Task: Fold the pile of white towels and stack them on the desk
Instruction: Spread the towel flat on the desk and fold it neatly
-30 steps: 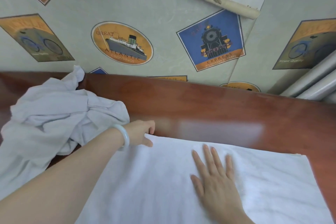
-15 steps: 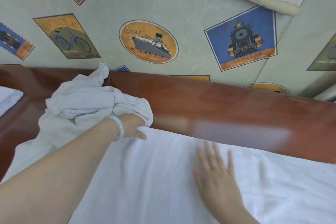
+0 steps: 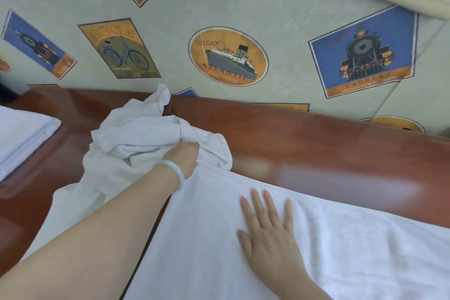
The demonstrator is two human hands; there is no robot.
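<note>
Palm down, the right hand lies on the spread towel, fingers straight and a little apart, most likely pinning the cloth so it cannot slide while the other side is worked. That towel lies flat across the near part of the desk. The left hand reaches to its far left corner; the fingers are curled into cloth there, and I judge they pinch that corner to pull it square or start a fold, though the fingertips are buried and I cannot be sure. A pale bracelet sits on that wrist. Just beyond, touching the knuckles, is the crumpled heap waiting its turn, pushed to the left to keep the working space free. Further left, a folded stack rests at the desk's end, apart from the heap. Behind runs the wallpaper with travel pictures

Counted: two hands, one flat towel, one heap whose towels I cannot number, one folded stack, one bracelet
</note>
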